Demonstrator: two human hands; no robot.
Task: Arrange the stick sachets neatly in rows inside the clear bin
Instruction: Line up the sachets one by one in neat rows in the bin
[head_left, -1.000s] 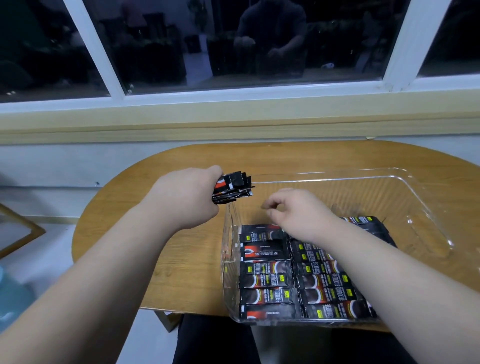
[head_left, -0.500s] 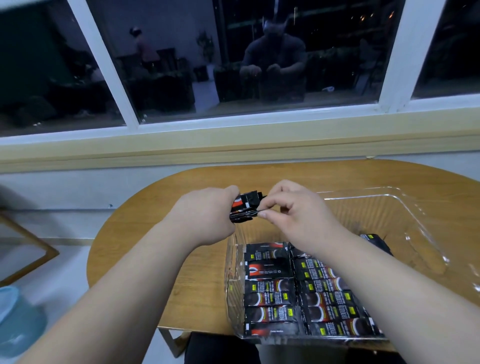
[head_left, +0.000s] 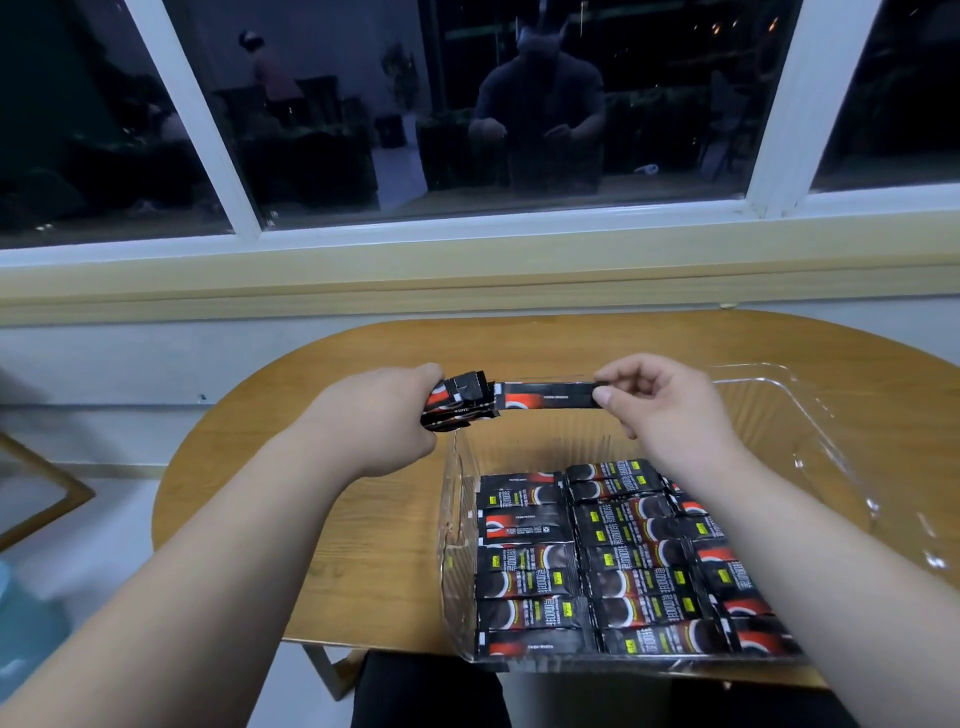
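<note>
Half a second on, my right hand (head_left: 670, 410) has pinched one stick sachet (head_left: 545, 395) by its end and drawn it almost free of the bundle (head_left: 457, 400) that my left hand (head_left: 384, 415) clenches, ready for the rows (head_left: 530, 571) in the clear bin (head_left: 454, 525) beneath my wrists.

Left hand (head_left: 382, 415) gripping sachet bundle (head_left: 457, 402), right hand (head_left: 670, 410) pinching 1 sachet (head_left: 545, 397) above clear bin (head_left: 810, 441)

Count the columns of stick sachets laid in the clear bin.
3: left column nearest the clear bin's left wall, middle column beside it, right column partly hidden by the right forearm.
</note>
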